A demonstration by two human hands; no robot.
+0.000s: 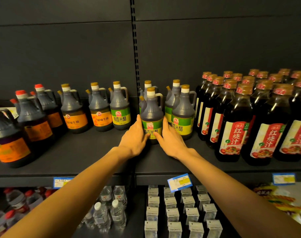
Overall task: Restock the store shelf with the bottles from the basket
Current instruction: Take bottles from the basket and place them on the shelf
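The left hand (135,137) and right hand (170,138) each grip one side of the green-labelled vinegar bottle (151,115), fingers curled round its lower body, which stands upright on the dark shelf (88,157) between two matching green-labelled bottles (183,115).

Glossy dark plastic bottle (151,115) with a smooth paper label stands on the matt metal shelf (88,157).

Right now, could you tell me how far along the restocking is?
Several green-label bottles already stand on the shelf. In hand: both the left hand and right hand hold another green-label bottle upright there. The basket is out of view, so what's left is unknown.
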